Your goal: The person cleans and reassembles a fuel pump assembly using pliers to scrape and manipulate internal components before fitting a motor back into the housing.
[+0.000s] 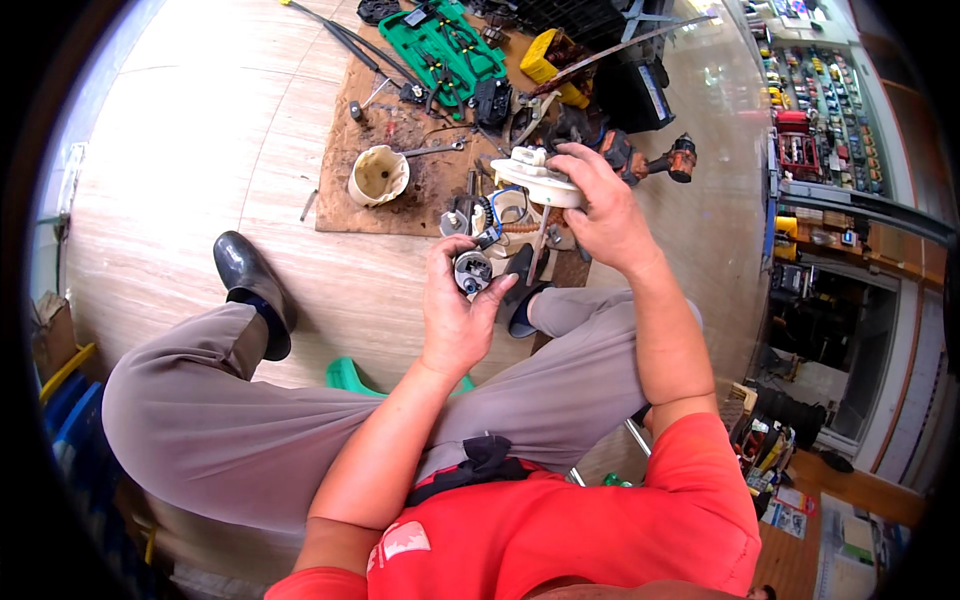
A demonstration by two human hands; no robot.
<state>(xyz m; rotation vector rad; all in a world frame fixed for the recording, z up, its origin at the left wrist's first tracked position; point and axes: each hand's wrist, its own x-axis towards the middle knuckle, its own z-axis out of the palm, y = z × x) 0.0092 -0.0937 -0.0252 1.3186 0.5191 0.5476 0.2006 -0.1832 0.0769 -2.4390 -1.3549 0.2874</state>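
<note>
My left hand (458, 318) is closed around a small grey and black cylindrical motor-like part (472, 270) with a blue tip, its end facing up. In my right hand (612, 215) is a white round plastic flange (535, 177) with raised fittings on top, gripped at its right edge. Below it hangs a thin rod (541, 240). Blue and dark wires (490, 215) run between the two parts. Whitish parts under the flange are partly hidden by it.
A stained cardboard sheet (335, 185) lies on the floor, bearing a cream plastic cup (380, 176), a wrench (435, 149), a green tool case (400, 40) and a cordless drill (625, 160). A black crate (645, 95) stands behind. Stocked shelves (825, 120) line the right.
</note>
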